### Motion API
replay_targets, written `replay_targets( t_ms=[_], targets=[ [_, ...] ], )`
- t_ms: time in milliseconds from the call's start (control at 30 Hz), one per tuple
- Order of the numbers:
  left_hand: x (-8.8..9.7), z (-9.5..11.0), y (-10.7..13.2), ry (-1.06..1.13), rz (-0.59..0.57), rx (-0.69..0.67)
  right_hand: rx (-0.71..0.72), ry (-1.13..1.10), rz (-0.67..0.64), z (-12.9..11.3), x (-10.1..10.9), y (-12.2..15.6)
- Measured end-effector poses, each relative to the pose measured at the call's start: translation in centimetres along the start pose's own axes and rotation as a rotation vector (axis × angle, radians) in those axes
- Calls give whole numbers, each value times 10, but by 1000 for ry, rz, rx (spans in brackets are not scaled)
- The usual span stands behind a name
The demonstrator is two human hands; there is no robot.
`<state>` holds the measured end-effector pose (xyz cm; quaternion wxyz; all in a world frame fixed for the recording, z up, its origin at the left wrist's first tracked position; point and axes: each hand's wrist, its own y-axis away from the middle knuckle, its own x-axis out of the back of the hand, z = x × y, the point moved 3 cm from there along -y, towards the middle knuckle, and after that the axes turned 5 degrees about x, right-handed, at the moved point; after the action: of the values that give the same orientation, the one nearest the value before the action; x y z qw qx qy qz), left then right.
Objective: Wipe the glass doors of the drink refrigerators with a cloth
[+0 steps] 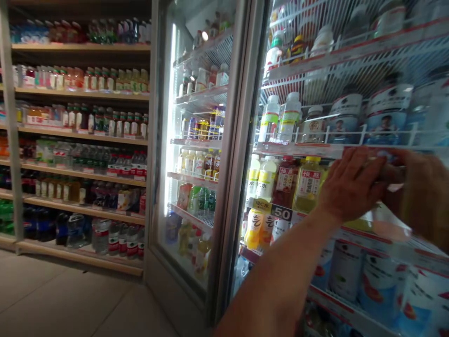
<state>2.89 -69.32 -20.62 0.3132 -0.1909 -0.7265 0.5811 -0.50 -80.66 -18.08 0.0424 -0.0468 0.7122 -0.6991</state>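
Note:
At the right, in front of the drinks shelves, my left hand (354,182) reaches across with its fingers bent and closed. My right hand (423,192) is close beside it, blurred, with its fingers curled inward. Between the fingertips shows a small pale bluish piece (384,154); what it belongs to is mostly hidden. A pale, see-through shape (391,222) lies below the hands, too blurred to name. Just left of my left hand stand a yellow-capped bottle (308,185) and a dark red drink bottle (285,182).
A metal-framed glass door (242,140) stands upright left of the lit shelves. Above the hands runs a shelf edge (301,149) with wire guards and large bottles. Blue-and-white containers (379,285) line the lower shelf. Wooden racks (84,135) of bottles stand farther left.

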Motion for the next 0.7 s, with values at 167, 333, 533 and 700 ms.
replay_targets(
  t_ms=[167, 333, 533, 700],
  targets=[
    [-6, -6, -4, -254, -87, -566, 373, 283, 59, 56, 39, 12],
    [-2, -58, -44, -88, 160, -317, 398, 422, 147, 103, 60, 26],
    [4, -48, -72, -9, 420, 130, 445, 426, 198, 105, 54, 28],
    [-15, 26, -75, -8, 150, -437, 450, 389, 185, 106, 60, 27]
  ],
)
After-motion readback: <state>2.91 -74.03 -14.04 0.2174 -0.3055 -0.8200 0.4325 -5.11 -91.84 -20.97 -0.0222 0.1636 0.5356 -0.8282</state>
